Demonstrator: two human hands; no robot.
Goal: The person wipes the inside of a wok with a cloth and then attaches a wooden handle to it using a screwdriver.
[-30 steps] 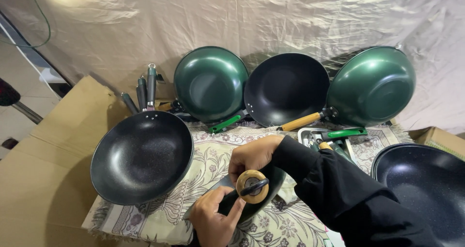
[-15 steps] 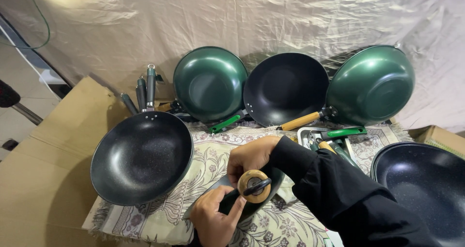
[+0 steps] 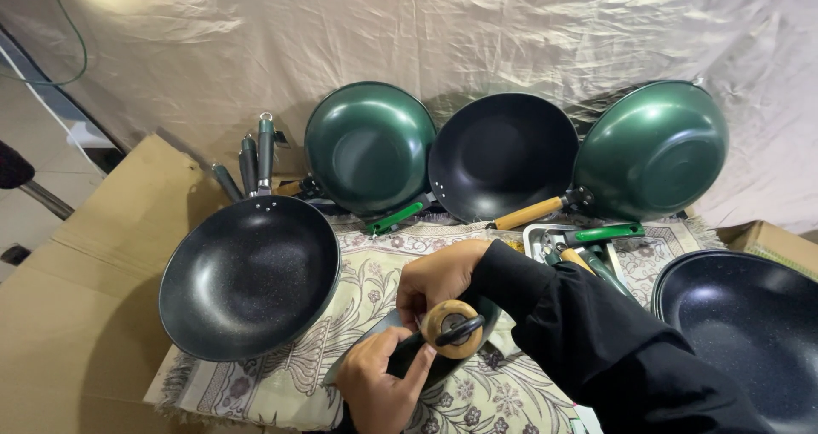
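Note:
My right hand (image 3: 437, 278) curls over a wooden pan handle (image 3: 450, 327) whose round end with a black hanging loop faces the camera. My left hand (image 3: 375, 385) grips the dark metal neck of the same handle just below it. The pan's dark body (image 3: 443, 367) lies mostly hidden under both hands, above a floral cloth (image 3: 375, 259). My right arm wears a black sleeve (image 3: 596, 340).
A black pan (image 3: 249, 276) lies at the left on the cloth. Against the draped backdrop lean a green pan (image 3: 371, 147), a black pan (image 3: 503, 155) and a green pan (image 3: 652, 149). A metal tray of handles (image 3: 584, 240) and another black pan (image 3: 750, 327) sit right. Cardboard (image 3: 77, 298) lies left.
Both hands and the handle stay in nearly the same place; the right hand has shifted slightly over the wooden end.

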